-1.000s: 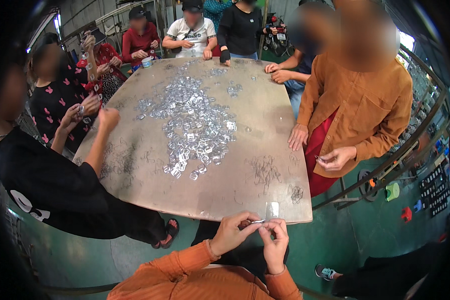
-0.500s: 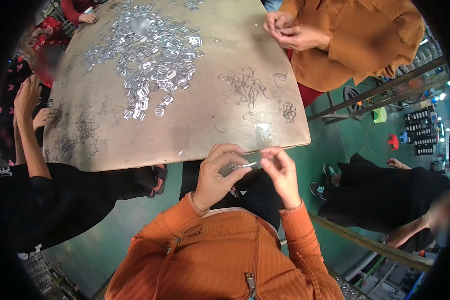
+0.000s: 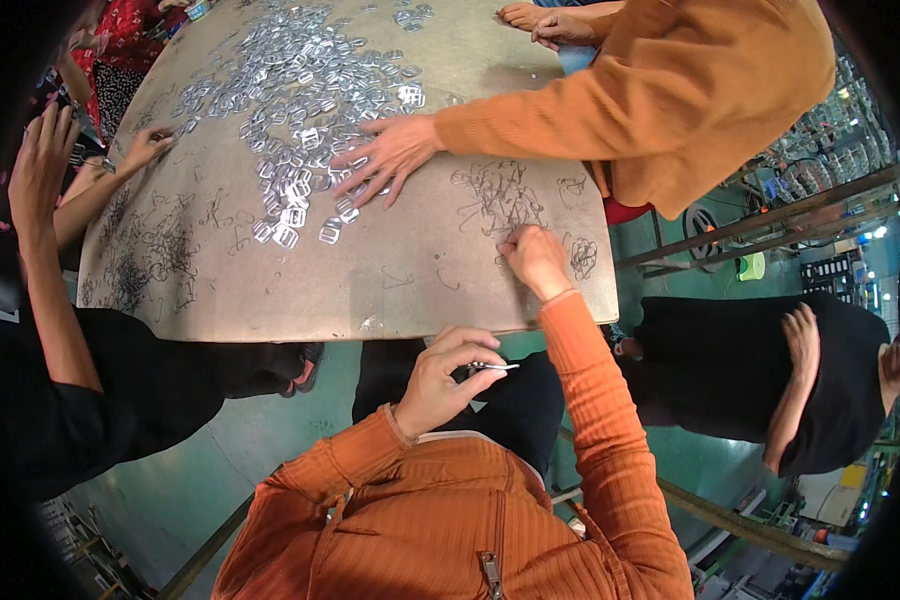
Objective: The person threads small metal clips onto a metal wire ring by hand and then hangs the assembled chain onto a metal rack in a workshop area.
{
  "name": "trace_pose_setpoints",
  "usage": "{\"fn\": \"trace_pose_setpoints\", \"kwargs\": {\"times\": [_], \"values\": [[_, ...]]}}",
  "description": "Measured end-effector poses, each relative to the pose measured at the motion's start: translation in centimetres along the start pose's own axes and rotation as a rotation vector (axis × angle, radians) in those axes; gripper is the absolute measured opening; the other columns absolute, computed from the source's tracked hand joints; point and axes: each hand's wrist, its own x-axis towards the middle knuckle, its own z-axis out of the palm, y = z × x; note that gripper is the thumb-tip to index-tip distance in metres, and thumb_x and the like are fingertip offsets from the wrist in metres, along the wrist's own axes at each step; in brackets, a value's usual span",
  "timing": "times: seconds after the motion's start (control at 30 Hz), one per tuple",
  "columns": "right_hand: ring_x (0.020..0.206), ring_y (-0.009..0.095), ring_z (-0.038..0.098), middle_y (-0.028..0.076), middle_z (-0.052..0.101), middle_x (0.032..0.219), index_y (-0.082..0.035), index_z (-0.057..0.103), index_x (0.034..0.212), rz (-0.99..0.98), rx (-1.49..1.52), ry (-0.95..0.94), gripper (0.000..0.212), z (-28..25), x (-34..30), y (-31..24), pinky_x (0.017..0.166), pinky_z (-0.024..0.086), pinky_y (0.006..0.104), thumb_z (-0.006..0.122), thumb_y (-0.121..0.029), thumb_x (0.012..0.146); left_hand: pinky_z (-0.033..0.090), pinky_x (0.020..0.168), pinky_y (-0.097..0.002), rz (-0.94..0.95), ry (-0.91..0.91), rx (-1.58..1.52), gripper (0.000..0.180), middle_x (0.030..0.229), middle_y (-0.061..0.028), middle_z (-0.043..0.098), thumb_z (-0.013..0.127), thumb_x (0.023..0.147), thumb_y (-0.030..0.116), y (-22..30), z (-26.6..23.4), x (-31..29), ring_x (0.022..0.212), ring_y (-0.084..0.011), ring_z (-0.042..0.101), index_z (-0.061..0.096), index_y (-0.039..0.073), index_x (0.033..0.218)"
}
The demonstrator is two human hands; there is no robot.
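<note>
My left hand [image 3: 446,380] is closed in a pinch just off the table's near edge. Between its thumb and fingers is a flat silver metal buckle [image 3: 504,366], seen almost edge-on. Over the tabletop, my right hand [image 3: 538,262] has its fingers drawn together at the near side of a loose pile of thin dark curved wire pieces [image 3: 498,195]. Whatever its fingertips may hold is hidden. A smaller clump of the wires [image 3: 581,257] lies just right of that hand.
Many silver buckles [image 3: 300,110] are spread over the brown tabletop [image 3: 410,300]. A co-worker's orange-sleeved arm [image 3: 530,125] crosses from the right, its hand on the buckles. More dark wires [image 3: 160,250] lie at the left, near another co-worker's hands [image 3: 145,150].
My right hand has left the left hand and moved forward to the wire pile. My left hand has dropped slightly nearer, still holding the buckle. The orange-sleeved co-worker has reached across to the buckles.
</note>
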Motion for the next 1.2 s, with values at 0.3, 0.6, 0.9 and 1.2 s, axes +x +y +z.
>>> {"fn": "trace_pose_setpoints", "kwargs": {"times": [0.3, 0.6, 0.9, 1.2], "values": [[0.074, 0.014, 0.056, 0.004, 0.06, 0.084, -0.004, 0.057, 0.093, -0.054, 1.07, -0.322, 0.012, 2.1, 0.5, 6.5, 0.065, 0.046, 0.0263, 0.057, -0.014, 0.088, 0.046, 0.067, -0.0269, -0.032, -0.015, -0.08, 0.013, 0.087, -0.0064, 0.061, 0.069, 0.072, 0.002, 0.2, 0.5, -0.2, 0.078, -0.0172, 0.058, 0.066, 0.002, 0.085], [0.066, 0.01, 0.054, 0.005, 0.058, 0.086, -0.003, 0.053, 0.093, 0.012, 1.562, -0.222, 0.007, -2.6, -8.7, 4.7, 0.054, 0.042, 0.0196, 0.055, -0.009, 0.089, 0.043, 0.06, -0.021, -0.088, -0.048, -0.08, 0.012, 0.083, -0.0056, 0.063, 0.069, 0.074, 0.003, 1.2, 1.0, 0.4, 0.072, -0.0112, 0.057, 0.066, 0.001, 0.085], [0.082, 0.007, 0.046, 0.003, 0.046, 0.1, -0.001, 0.057, 0.086, -0.142, 1.362, 0.111, 0.005, -2.6, -19.1, 1.4, 0.071, 0.04, 0.0195, 0.06, 0.0, 0.082, 0.047, 0.061, -0.0219, -0.13, 0.015, -0.093, 0.012, 0.085, -0.0068, 0.061, 0.067, 0.077, 0.0, 1.5, 1.3, 0.5, 0.071, -0.0107, 0.059, 0.063, 0.0, 0.089], [0.095, 0.015, 0.046, 0.006, 0.048, 0.103, -0.002, 0.057, 0.082, -0.229, 1.145, 0.359, 0.004, -2.5, -18.7, -0.3, 0.081, 0.039, 0.0254, 0.058, 0.001, 0.08, 0.047, 0.066, -0.0239, -0.048, -0.02, -0.084, 0.018, 0.088, -0.0073, 0.063, 0.069, 0.073, -0.001, 1.4, 1.0, 0.6, 0.078, -0.0133, 0.059, 0.063, 0.001, 0.09]]}}
